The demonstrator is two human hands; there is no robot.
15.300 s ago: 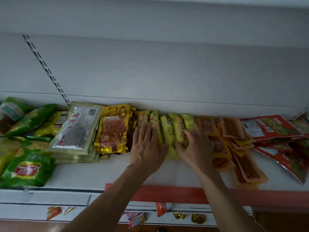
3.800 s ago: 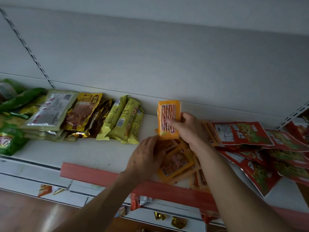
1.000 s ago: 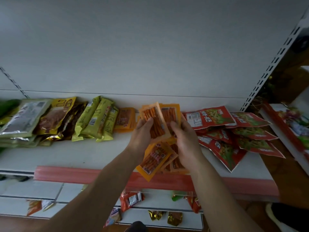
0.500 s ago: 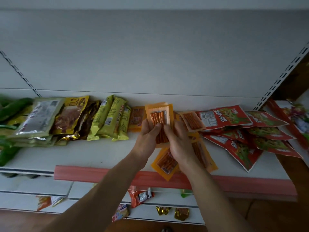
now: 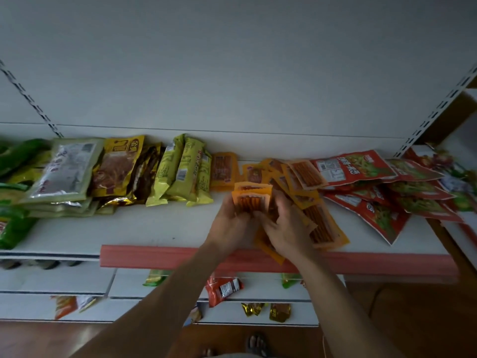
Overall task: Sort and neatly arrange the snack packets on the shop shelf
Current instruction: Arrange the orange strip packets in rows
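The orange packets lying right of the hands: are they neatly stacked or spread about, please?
Spread about: the orange packets overlap at differing angles on the shelf, no squared pile.

Most print on the snack packets along the shelf (image 5: 154, 228) is too small or blurred to read. A gold packet (image 5: 121, 164) carries a single Chinese character in a dark round badge at its upper right corner; it cannot be read with certainty. A silver packet (image 5: 68, 171) bears red characters down its left side. A yellow-green packet (image 5: 184, 171) shows a white barcode label. A red packet (image 5: 353, 167) has large white Chinese characters beside a white panel with a barcode. Lettering on the orange packets (image 5: 251, 201) cannot be made out.
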